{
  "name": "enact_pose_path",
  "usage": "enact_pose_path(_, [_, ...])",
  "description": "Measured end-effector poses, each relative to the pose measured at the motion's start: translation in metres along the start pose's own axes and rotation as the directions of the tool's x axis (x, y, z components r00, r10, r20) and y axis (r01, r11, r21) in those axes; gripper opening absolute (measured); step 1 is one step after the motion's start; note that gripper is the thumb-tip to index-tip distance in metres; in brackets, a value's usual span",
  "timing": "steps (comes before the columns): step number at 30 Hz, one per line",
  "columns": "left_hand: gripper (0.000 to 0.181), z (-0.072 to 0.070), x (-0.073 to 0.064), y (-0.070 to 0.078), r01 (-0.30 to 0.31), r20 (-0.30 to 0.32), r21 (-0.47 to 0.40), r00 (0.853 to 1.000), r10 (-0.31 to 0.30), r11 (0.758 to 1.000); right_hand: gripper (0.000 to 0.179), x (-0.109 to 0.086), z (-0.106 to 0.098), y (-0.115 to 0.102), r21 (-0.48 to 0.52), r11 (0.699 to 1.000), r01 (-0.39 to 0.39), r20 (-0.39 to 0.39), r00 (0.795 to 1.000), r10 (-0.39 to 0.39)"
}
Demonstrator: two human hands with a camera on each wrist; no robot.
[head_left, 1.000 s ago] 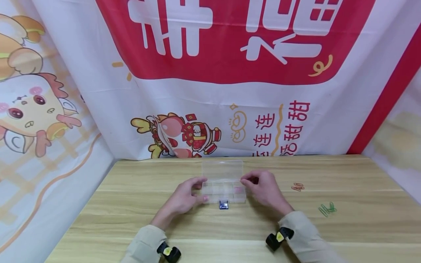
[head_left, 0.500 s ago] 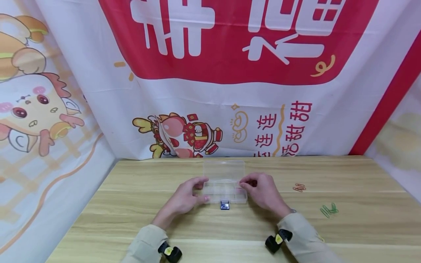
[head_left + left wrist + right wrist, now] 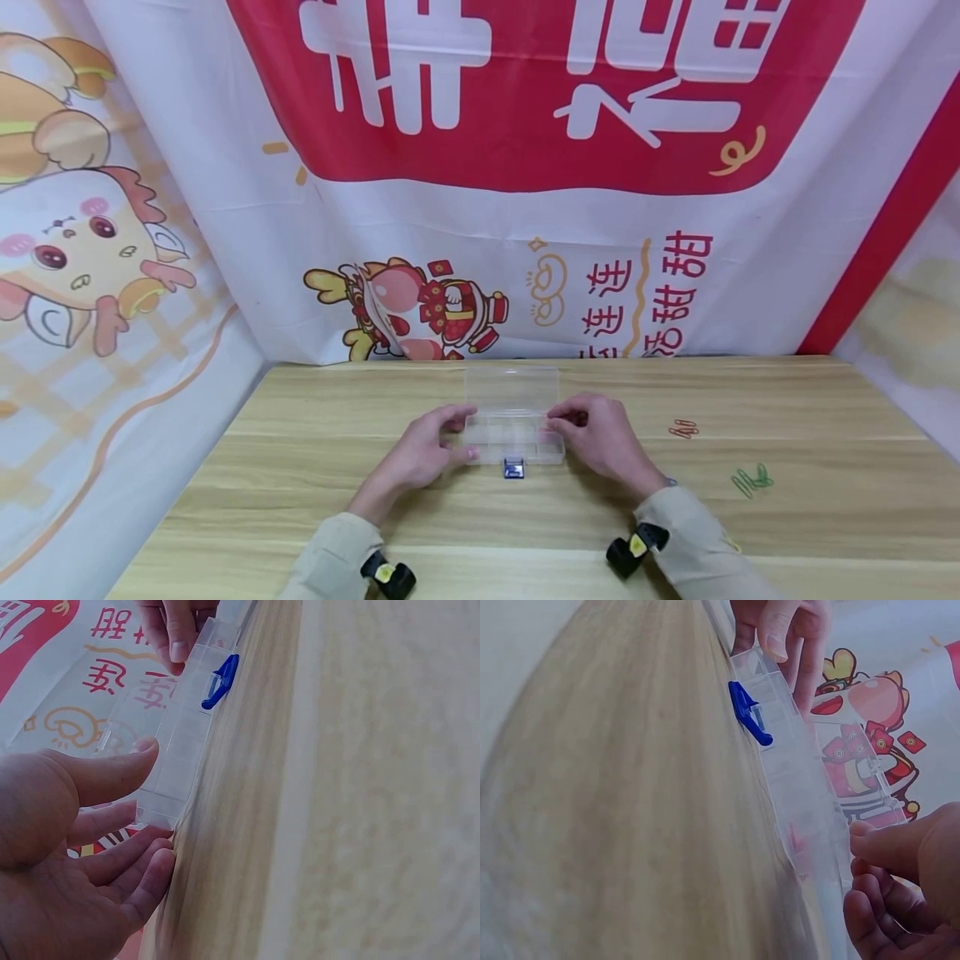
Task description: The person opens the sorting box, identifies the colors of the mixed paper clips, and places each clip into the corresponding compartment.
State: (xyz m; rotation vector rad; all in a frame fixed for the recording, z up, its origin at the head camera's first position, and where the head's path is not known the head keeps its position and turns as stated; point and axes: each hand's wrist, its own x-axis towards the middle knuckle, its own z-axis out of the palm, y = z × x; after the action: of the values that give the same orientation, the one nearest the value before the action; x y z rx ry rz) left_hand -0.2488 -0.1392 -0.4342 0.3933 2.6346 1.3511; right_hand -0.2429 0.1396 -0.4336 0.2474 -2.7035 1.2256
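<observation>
A clear plastic compartment box [image 3: 514,430] lies on the table, its transparent lid [image 3: 512,389] raised at the back. A blue latch [image 3: 513,468] sits at its front edge. My left hand [image 3: 422,446] holds the box's left end, thumb at the front corner and fingers round the end and back. At the back right corner, my right hand [image 3: 600,429] pinches the box edge between thumb and curled fingers. Something small and pink [image 3: 796,838] lies in a right-hand compartment; its shape is blurred.
Red paper clips [image 3: 683,429] and several green paper clips [image 3: 752,481] lie right of the box on the wooden table [image 3: 480,525]. A bit of something yellow [image 3: 733,545] shows beside my right sleeve. A printed cloth [image 3: 517,217] hangs behind the table.
Between the head frames the whole scene shifts slightly right. Both hands stay at the box, and the right fingertips sit slightly further over its back right corner than a second ago.
</observation>
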Motion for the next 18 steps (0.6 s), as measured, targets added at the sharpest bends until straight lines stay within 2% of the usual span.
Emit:
enact_pose_path(11, [0.063,0.001,-0.001,0.001,0.015,0.011,-0.001,1.000,-0.015,1.000,0.015,-0.004,-0.020,0.000,0.002,0.999,-0.042,-0.010,0.999,0.042])
enact_pose_path(18, [0.064,0.001,-0.001,0.001,0.015,0.010,0.007,1.000,-0.015,1.000,0.016,-0.008,-0.039,0.016,-0.043,0.998,-0.039,-0.043,0.998,0.037])
